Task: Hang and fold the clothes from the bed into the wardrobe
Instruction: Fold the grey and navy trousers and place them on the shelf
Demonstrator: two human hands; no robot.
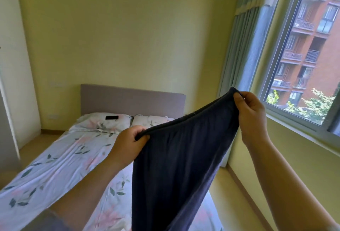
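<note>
Navy garment (184, 157): holding it up in the air by its elasticated top band, over the right edge of the bed (60, 157), towards the near end. Lower part hanging down past the bottom of the view; not telling whether it is touching the bed.

Gripping one end of the band with the left hand (128, 141), fingers curled over the top of the band, thumb underneath. Pinching the other end with the right hand (252, 114), fingers curled round the bunched cloth, sitting higher than the left and nearer the window (301, 50). Holding the band taut between the two, sloping up to the right.

Also noting: black phone (111, 117) lying on the left pillow (95, 121) at the head edge of the bed, just below the grey headboard (132, 98); white wardrobe (11, 65) standing off the bed's left edge; curtain (244, 46) hanging beside the window.
</note>
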